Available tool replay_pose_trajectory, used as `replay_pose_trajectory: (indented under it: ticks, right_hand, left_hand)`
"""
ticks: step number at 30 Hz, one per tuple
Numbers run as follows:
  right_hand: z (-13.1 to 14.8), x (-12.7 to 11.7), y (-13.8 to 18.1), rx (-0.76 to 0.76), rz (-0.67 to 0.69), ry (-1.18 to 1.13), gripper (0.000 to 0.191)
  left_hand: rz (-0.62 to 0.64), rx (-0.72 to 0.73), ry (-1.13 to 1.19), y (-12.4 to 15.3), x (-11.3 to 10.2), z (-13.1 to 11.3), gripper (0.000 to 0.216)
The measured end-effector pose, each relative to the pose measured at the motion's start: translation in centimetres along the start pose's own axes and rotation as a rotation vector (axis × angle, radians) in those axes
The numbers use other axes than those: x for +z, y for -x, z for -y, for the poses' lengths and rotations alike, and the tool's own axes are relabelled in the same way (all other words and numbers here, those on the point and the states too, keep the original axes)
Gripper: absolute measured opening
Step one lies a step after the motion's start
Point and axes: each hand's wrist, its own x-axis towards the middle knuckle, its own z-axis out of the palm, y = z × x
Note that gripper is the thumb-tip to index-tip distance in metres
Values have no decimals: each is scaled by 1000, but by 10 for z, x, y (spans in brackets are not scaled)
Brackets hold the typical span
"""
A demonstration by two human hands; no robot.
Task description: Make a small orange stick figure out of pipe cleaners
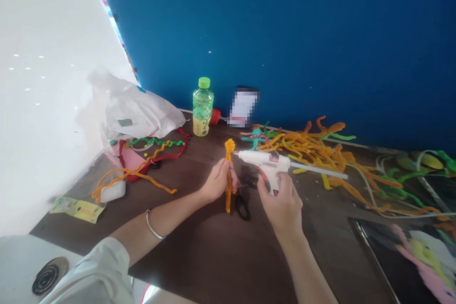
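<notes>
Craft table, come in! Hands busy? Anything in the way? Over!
Left hand: holding orange fuzzy piece upright. Right hand: gripping white glue gun, nozzle beside piece's curly top, contact unclear. Black scissors lying close by.

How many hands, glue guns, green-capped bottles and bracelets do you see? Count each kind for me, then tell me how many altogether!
Hands: 2, the left hand and the right hand
Glue gun: 1
Green-capped bottle: 1
Bracelet: 1
Total: 5
</notes>
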Motion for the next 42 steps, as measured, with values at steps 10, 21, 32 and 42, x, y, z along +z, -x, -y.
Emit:
replay_pose_trajectory:
  ticks: [10,21,32,42]
  right_hand:
    - [-77,-29,-18,424,168,27,34]
    - [-113,-38,19,291,171,311,34]
    - [43,-17,10,82,723,-200,21]
    - [44,-1,-3,487,723,-1073,18]
  left_hand:
    - [-49,-42,135,-4,-3,5,33]
    - [-205,29,172,-11,-9,1,32]
    - [-242,99,142,-16,-18,7,29]
    - [-213,50,18,-9,-13,5,28]
